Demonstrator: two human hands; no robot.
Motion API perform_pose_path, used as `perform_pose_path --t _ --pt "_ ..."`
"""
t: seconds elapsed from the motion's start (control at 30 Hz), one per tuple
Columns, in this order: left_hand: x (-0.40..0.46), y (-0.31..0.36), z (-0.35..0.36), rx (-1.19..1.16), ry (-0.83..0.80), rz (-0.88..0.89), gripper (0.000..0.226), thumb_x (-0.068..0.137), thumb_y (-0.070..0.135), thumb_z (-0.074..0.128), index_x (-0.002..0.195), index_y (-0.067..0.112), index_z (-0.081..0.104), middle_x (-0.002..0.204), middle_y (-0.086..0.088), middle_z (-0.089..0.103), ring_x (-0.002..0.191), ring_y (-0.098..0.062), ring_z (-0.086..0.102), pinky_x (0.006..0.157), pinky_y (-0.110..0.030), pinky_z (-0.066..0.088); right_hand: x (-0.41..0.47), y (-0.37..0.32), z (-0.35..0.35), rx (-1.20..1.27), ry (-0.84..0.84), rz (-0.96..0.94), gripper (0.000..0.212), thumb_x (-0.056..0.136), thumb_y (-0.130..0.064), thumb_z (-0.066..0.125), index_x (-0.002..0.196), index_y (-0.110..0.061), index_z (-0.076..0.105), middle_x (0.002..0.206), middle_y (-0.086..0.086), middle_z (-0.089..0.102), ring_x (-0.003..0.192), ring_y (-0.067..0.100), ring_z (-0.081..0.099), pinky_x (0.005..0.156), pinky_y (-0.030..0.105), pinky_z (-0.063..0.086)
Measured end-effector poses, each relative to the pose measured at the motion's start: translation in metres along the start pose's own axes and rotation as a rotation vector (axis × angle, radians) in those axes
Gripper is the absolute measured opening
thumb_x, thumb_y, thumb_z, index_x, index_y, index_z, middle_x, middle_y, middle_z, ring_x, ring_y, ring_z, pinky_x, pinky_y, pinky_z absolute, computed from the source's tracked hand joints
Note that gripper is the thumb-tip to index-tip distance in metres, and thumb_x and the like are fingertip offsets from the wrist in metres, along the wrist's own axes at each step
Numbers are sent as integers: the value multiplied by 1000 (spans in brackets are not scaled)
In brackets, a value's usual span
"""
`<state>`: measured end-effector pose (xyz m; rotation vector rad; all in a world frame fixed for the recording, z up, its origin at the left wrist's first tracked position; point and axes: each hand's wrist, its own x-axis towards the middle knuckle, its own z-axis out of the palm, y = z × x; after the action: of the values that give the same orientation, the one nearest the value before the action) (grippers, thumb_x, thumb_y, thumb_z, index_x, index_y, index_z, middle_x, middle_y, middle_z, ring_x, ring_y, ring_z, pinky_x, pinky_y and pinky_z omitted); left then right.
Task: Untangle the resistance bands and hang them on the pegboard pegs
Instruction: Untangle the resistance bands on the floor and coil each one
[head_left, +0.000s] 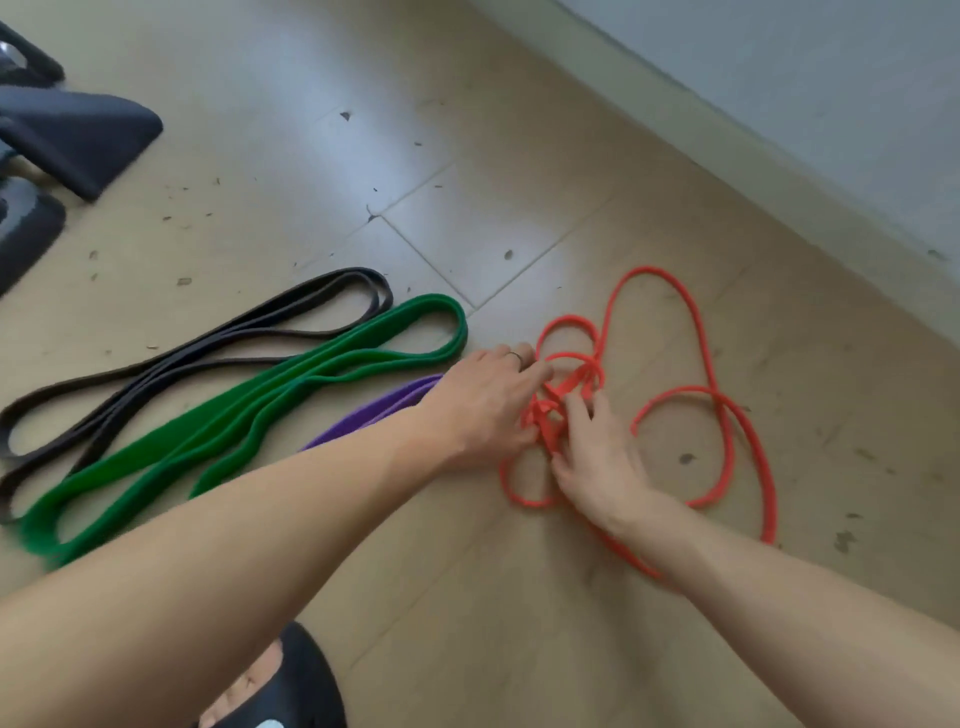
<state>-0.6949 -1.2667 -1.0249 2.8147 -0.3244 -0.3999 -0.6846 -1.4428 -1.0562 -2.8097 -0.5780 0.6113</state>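
The pale wood-look floor (467, 130) takes up nearly everything, scattered with dark specks, and it runs up to a light skirting board (727, 124) and grey wall (831, 62) along the far right. At the far left stand dark padded pieces of equipment (78, 135), well apart from the bands. The green band (249, 415), the broadest, lies folded into long flat loops running from near left to far right, its far bend ending just beside the left hand (483, 405). Beside it on the far side lies the black band (197, 353), thinner, folded along the same slanting line. A purple band (379, 410) shows between the green one and the left forearm, which covers most of it. To the right the thin red band (696, 395) sprawls in loose open loops, the largest arching toward the wall, with a tight knot (556, 405) where the strands bunch. Both hands meet at that knot: the left hand's fingers curl down into the strands from the left, and the right hand (597, 457) pinches the bunched red strands from the near side. Bare floor lies open beyond the red loops up to the skirting. A foot in a black slipper (291, 686) shows at the bottom edge.
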Motion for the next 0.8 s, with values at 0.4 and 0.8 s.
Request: perform_pose_path --t 0.4,0.8 --pt "-36 33 -32 -295 -63 -100 60 87 32 70 140 20 45 135 -2 54 122 -21 51 101 -33 42 -23 0 -71 376 -124 139 20 87 -27 64 70 -19 58 77 1 62 83 26 60 67 36 44" --pt "-77 159 -238 -507 58 -74 85 68 42 85 142 33 44 129 9 61 123 -11 56 102 -30 45 -142 -32 -306 664 68 -137 11 85 -7 68 80 -15 63 75 5 63 71 21 65 76 40 61"
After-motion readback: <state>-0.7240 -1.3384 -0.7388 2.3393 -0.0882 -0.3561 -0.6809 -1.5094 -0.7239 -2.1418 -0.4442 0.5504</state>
